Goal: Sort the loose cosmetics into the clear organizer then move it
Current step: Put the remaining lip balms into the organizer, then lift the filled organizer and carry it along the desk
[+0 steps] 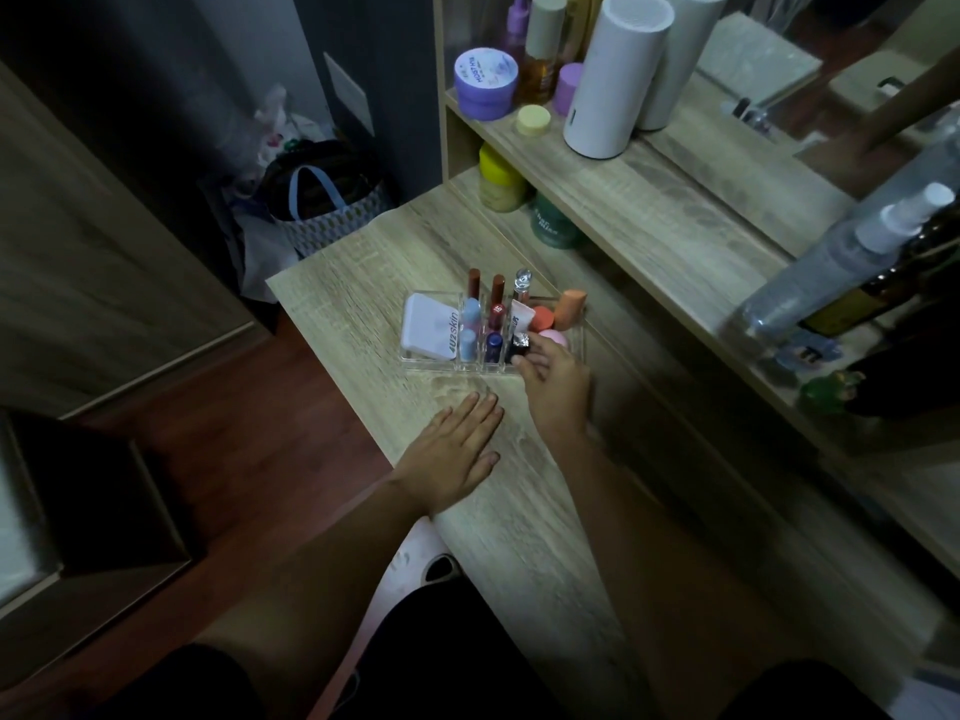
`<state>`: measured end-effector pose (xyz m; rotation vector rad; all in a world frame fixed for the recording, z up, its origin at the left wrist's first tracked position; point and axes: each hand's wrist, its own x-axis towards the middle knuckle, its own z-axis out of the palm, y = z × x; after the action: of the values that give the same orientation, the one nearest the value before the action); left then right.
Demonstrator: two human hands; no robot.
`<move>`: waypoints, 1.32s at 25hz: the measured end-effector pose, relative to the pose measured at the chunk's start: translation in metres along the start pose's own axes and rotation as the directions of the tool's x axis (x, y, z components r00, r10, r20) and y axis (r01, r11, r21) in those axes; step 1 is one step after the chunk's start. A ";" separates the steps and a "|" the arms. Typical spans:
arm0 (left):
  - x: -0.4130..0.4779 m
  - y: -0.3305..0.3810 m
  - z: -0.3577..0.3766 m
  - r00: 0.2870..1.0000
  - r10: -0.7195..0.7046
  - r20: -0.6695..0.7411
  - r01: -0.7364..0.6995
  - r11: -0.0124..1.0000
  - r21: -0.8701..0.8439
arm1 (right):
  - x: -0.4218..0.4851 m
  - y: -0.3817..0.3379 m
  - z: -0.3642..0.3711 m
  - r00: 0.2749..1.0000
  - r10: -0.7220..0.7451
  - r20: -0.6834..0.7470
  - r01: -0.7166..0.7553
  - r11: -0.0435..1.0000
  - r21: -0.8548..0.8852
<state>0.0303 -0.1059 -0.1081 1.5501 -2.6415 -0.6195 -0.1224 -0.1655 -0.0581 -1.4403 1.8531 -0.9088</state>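
The clear organizer (pixel 415 358) stands on the wooden vanity top. A white compact (pixel 428 327) fills its left compartment. Lipsticks and tubes (pixel 496 304) stand upright in the middle cells. Orange and pink sponges (pixel 563 306) lie in the right section. My right hand (pixel 553 379) is at the organizer's near right corner, its fingertips on a small dark item with a silvery wrapper (pixel 519 343) in a cell; whether they pinch it I cannot tell. My left hand (pixel 449 452) lies flat on the table, fingers together, just in front of the organizer.
A shelf behind holds a purple jar (pixel 485 83), a yellow lid (pixel 533 120), bottles and a tall white cylinder (pixel 615 77). A yellow-lidded jar (pixel 498 179) and green jar (pixel 553 226) sit under it. Spray bottles (pixel 841 262) stand at right by a mirror. Bags (pixel 322 200) sit on the floor.
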 end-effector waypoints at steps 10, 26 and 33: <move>-0.010 -0.010 -0.023 0.922 -0.209 -0.326 0.116 0.952 -0.284 | 0.001 -0.003 -0.001 0.998 0.044 0.045 -0.047 0.996 0.070; 0.030 -0.065 -0.069 0.655 -0.737 -0.169 0.385 0.517 -0.765 | 0.000 0.028 -0.010 0.976 0.071 -0.208 -0.102 0.984 -0.144; 0.041 -0.075 -0.079 0.890 -0.447 -0.082 0.271 0.667 -0.694 | 0.021 0.041 -0.019 0.984 0.141 0.105 -0.142 0.990 0.001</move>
<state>0.0889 -0.1986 -0.0692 1.7372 -1.6181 -1.1465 -0.1652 -0.1764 -0.0822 -1.3077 1.8455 -0.7566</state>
